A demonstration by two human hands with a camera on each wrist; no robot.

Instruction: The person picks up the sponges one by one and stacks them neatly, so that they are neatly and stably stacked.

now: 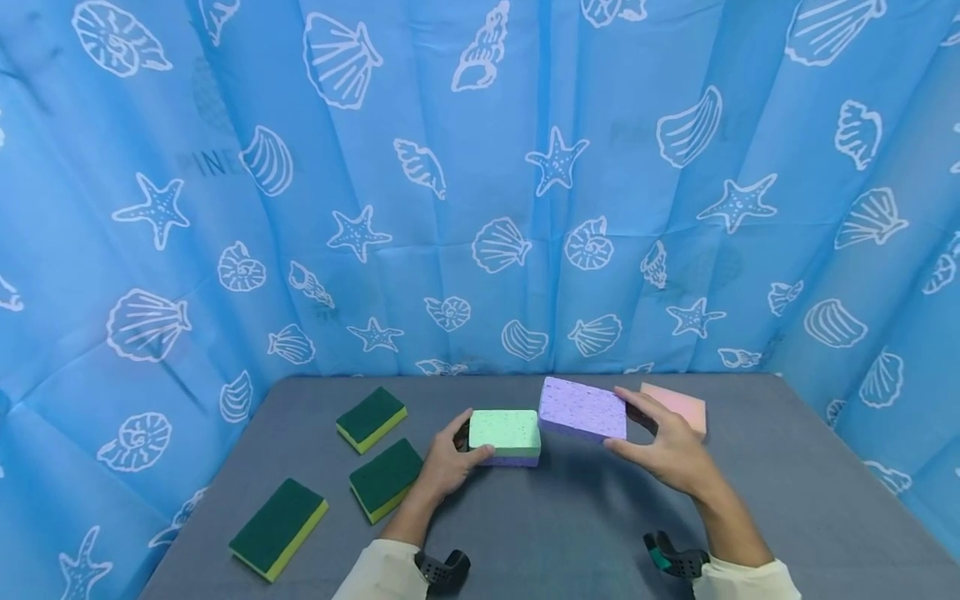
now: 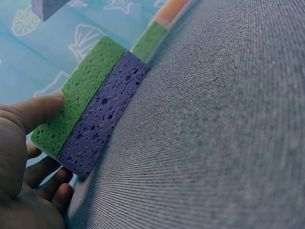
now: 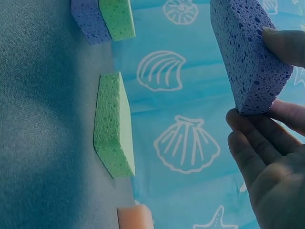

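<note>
A light green sponge [image 1: 504, 431] lies squarely on top of a purple sponge [image 2: 106, 112], which rests on the table. My left hand [image 1: 447, 461] grips the green sponge at its left end, thumb [image 2: 45, 110] on the near side and the other fingers round the end. Off to the right, my right hand [image 1: 671, 446] holds a second purple sponge [image 1: 583, 408] up in the air by its right end, pinched between thumb and fingers. Beneath it in the right wrist view stands another green sponge [image 3: 113, 126] on the table, hidden in the head view.
A pink sponge [image 1: 678, 408] lies at the back right, partly behind my right hand. On the left are several yellow sponges with dark green scouring tops [image 1: 279, 521]. A blue shell-patterned curtain [image 1: 480, 208] hangs behind the grey table [image 1: 525, 542].
</note>
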